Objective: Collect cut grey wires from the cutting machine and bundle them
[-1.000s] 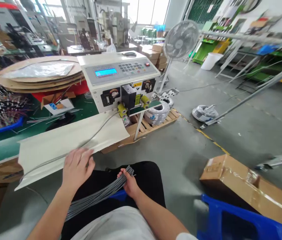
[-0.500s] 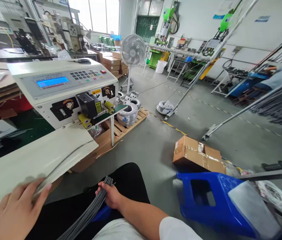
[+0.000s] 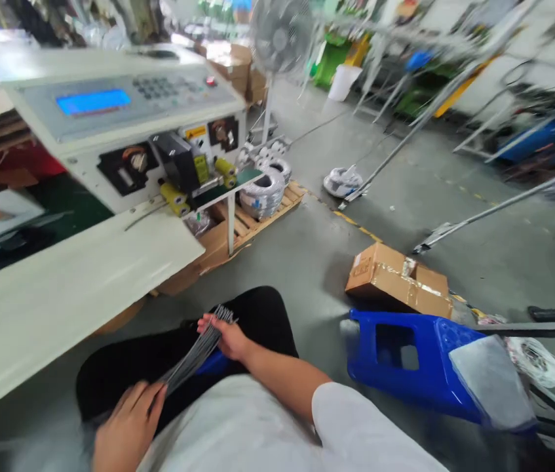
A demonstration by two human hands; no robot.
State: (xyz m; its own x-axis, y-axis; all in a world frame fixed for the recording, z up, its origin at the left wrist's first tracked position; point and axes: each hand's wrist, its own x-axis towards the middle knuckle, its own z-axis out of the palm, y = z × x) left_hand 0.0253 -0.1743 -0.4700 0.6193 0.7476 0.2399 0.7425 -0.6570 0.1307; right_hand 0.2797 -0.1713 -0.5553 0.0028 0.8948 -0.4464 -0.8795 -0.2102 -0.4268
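Note:
My right hand (image 3: 227, 337) is closed around a bundle of thin grey wires (image 3: 193, 357) near its upper end, above my lap. Further down the same bundle, my left hand (image 3: 130, 419) has its fingers bent over the wires; the lower end is hidden there. A white wire-cutting machine (image 3: 124, 124) with a lit blue display stands ahead on the left. From its yellow rollers (image 3: 175, 198), a short length of grey wire (image 3: 145, 216) sticks out over the pale sloping tray (image 3: 85, 288).
A blue plastic stool (image 3: 400, 360) lies to my right, with a cardboard box (image 3: 400, 278) behind it. Coils of wire (image 3: 262, 193) sit on a wooden pallet (image 3: 277, 213) beyond the machine, near a standing fan (image 3: 282, 36). A metal pole (image 3: 434, 108) slants down to the floor.
My left hand has moved from the tray to the bundle in my lap. The long wire on the tray is gone from there, and a short wire end shows at the rollers. The view has shifted downward.

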